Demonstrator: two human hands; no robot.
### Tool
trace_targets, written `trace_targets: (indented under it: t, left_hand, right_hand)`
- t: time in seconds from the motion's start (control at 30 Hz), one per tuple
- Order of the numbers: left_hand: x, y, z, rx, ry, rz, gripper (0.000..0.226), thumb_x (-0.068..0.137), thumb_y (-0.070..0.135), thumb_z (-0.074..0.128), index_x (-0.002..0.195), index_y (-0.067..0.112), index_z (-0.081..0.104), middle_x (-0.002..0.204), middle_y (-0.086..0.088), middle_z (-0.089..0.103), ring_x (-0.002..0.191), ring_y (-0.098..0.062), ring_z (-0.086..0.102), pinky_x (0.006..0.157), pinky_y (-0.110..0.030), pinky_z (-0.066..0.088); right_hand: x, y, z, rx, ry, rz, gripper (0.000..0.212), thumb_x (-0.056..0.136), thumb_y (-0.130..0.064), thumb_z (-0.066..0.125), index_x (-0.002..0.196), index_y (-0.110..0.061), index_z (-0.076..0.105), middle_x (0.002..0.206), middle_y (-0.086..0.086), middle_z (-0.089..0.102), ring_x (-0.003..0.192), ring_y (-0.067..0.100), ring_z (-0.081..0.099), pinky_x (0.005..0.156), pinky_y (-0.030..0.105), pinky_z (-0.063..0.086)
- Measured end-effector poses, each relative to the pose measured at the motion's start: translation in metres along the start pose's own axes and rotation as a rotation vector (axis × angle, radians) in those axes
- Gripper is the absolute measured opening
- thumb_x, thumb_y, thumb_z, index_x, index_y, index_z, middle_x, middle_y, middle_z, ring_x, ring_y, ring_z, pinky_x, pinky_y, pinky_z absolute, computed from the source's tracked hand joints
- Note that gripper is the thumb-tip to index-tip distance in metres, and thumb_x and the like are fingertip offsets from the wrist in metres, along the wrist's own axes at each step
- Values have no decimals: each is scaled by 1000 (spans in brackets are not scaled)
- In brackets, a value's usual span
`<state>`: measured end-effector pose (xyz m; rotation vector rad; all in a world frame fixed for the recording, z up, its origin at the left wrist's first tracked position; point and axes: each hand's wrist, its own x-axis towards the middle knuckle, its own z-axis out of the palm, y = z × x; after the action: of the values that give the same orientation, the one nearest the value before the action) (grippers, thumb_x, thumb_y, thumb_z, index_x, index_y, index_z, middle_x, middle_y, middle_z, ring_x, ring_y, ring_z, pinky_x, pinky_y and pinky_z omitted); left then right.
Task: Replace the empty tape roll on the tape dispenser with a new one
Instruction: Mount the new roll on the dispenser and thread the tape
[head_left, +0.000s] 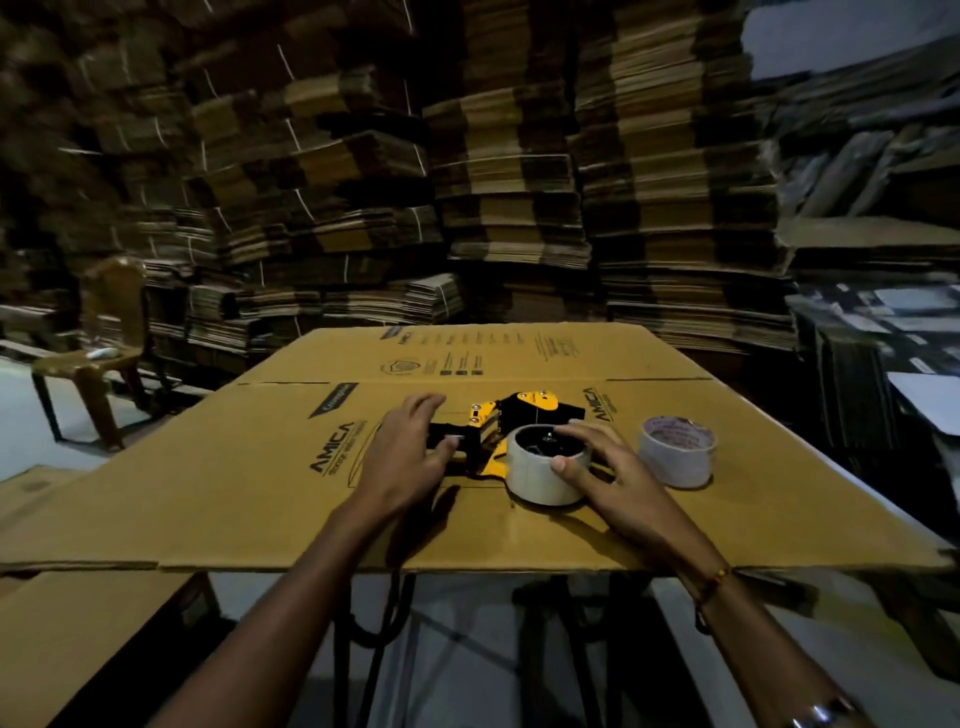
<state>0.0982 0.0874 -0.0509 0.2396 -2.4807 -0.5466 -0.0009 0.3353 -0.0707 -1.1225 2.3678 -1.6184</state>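
Note:
A yellow and black tape dispenser (524, 415) lies on its side on a flattened cardboard box (260, 493) that covers the table. A pale tape roll (540, 475) sits on the dispenser's hub. My right hand (608, 467) wraps this roll, thumb on its near rim and fingers over its far rim. My left hand (410, 452) rests on the dispenser's black handle, with the thumb pressed against it. A second white tape roll (675, 457) stands on the cardboard to the right, apart from both hands.
Tall stacks of flattened cartons (519, 182) fill the background behind the table. A brown chair (104, 343) stands at the left. More cardboard sheets (78, 639) lie lower left beside the table. The table's near edge runs just below my wrists.

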Motion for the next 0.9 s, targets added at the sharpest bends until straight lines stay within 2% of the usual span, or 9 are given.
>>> trace_targets:
  t: [0.1,0.2,0.33,0.43,0.57,0.63,0.77,0.9]
  left_hand:
    - [6,-16,-2,199,-198,-1,59,100,40,51,153,23,33,155,-1,40,142,-21,32,117,-41,28]
    - [1,-21,2,294,-162,59,52,101,40,48,150,25,38,151,1,44,139,-21,35,114,-39,30]
    - [-6,-14,1,367,-79,105,46,100,39,50,143,24,46,138,0,53,126,-20,43,105,-34,35]
    - [-13,-5,-6,426,-105,113,44,99,44,49,139,25,47,130,0,54,119,-20,44,100,-33,38]
    - [-27,17,-23,500,-183,122,46,98,52,45,135,25,46,126,-1,55,115,-20,47,95,-34,41]
    - [-36,32,-29,481,-220,121,46,98,54,45,132,24,46,124,0,55,115,-21,49,91,-34,43]
    - [-52,56,-32,343,-283,63,40,97,50,48,124,21,47,119,-3,57,107,-25,56,83,-36,46]
    - [-62,69,-26,273,-309,0,36,96,48,47,119,20,46,114,-9,62,100,-32,59,75,-39,43]
  right_hand:
    - [0,3,0,8,-3,-1,44,90,-51,60,132,-38,59,149,-16,39,138,12,40,110,43,44]
    - [1,5,1,2,10,-6,42,90,-51,59,130,-40,60,148,-17,40,137,10,40,109,40,44]
    - [4,9,1,-10,51,-9,39,94,-45,59,133,-37,59,148,-15,42,135,8,41,105,33,45]
    - [5,10,2,-8,64,-15,39,97,-40,58,135,-34,58,147,-16,42,134,7,41,104,29,44]
    - [5,10,1,-4,68,-9,40,98,-38,56,138,-32,56,145,-18,41,134,6,40,108,34,43]
    - [7,10,1,-22,81,-9,41,98,-38,55,138,-30,57,149,-13,40,136,9,39,108,35,43]
    - [13,10,2,-93,113,-20,43,98,-39,55,139,-27,56,151,-9,39,135,7,38,100,25,38]
    - [20,14,0,-103,102,-20,44,98,-41,54,139,-26,56,153,-6,38,135,10,37,101,26,38]
